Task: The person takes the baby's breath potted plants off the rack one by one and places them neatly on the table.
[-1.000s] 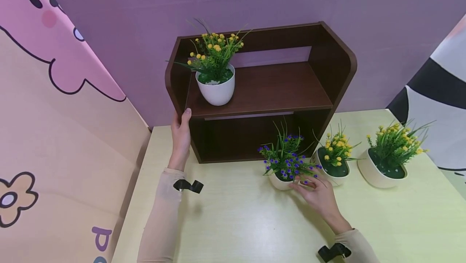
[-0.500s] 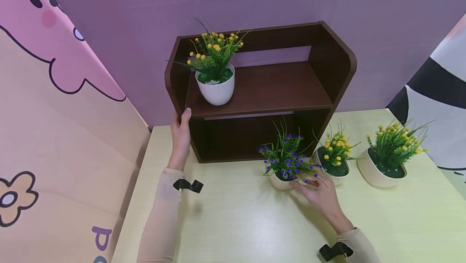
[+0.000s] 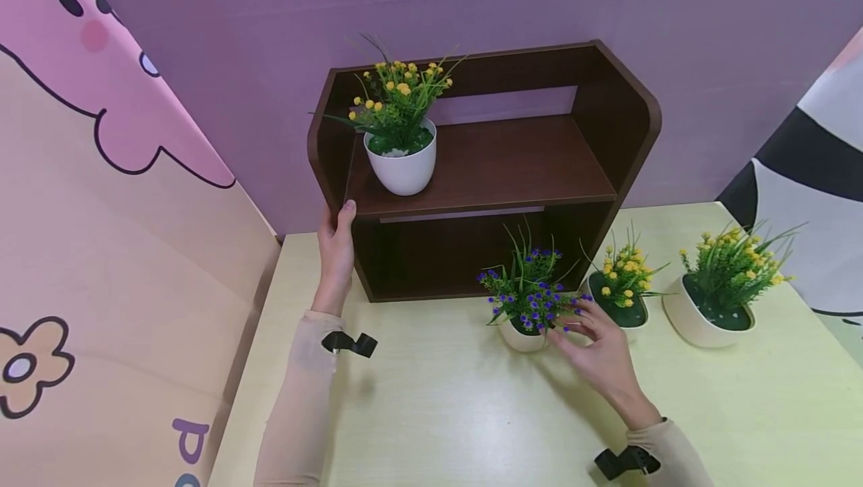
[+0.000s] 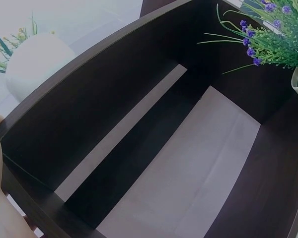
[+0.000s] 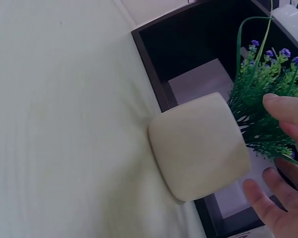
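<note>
On the left, my left hand (image 3: pixel 335 255) grips the side panel of a dark brown two-tier wooden shelf (image 3: pixel 526 161), thumb on its front edge. My right hand (image 3: pixel 600 348) is beside the right of a cream pot (image 3: pixel 522 339) holding a plant with blue-purple flowers (image 3: pixel 536 300), which stands on the table before the lower tier. The right wrist view has this pot (image 5: pixel 198 146) large in the middle; the thumb and fingers (image 5: pixel 260 198) are spread apart next to the leaves, with a gap to the pot wall.
A white pot (image 3: pixel 402 172) with yellow flowers stands on the upper tier at the left. Two cream pots with yellow flowers, a smaller one (image 3: pixel 623 300) and a larger one (image 3: pixel 708 322), stand right of the shelf on the pale table (image 3: pixel 431 412). A purple wall (image 3: pixel 472 0) is behind.
My right hand has let go of the pot's rim and shifted slightly right, its fingers spreading. The flower pot stays in place, and my left hand keeps its grip on the shelf.
</note>
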The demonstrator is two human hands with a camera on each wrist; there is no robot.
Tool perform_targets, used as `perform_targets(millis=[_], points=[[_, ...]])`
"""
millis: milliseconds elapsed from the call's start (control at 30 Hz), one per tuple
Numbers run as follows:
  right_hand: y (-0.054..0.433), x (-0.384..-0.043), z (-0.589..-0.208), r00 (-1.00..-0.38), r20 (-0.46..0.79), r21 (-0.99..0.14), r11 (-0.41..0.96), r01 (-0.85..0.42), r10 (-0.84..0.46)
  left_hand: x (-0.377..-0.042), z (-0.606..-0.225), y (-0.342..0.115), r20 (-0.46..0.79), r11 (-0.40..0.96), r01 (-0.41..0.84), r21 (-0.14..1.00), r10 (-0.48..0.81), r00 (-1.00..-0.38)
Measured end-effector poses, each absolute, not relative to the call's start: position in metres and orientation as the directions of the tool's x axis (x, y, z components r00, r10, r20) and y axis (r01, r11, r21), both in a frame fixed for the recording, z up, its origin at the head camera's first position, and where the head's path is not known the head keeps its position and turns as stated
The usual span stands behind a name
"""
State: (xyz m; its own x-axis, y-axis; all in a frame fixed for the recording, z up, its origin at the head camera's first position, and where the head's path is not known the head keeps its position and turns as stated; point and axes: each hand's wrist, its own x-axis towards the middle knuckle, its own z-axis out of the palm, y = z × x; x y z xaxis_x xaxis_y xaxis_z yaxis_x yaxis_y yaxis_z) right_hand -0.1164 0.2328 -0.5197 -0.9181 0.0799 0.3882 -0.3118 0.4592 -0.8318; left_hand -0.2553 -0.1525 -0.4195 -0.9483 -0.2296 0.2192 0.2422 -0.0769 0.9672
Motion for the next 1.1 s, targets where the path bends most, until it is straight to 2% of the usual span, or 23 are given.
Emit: perform_targets(millis=[200, 767, 1100], points=[[0.233, -0.117, -0.511, -0.885, 0.448, -0.831, 0.423, -0.361, 0.126, -0.257, -0.420, -0.152, 0.213, -0.070, 0.234, 0.970, -0.227, -0.950], [0.234, -0.117, -0.479, -0.861, 0.486, -0.839, 0.355, -0.412, 0.150, -0.255, -0.419, -0.153, 0.223, -0.081, 0.247, 0.966, -0.229, -0.948], [0.234, -0.116, -0.453, -0.854, 0.498, -0.820, 0.402, -0.408, 0.149, -0.257, -0.421, -0.152, 0.222, -0.093, 0.249, 0.964, -0.233, -0.947]])
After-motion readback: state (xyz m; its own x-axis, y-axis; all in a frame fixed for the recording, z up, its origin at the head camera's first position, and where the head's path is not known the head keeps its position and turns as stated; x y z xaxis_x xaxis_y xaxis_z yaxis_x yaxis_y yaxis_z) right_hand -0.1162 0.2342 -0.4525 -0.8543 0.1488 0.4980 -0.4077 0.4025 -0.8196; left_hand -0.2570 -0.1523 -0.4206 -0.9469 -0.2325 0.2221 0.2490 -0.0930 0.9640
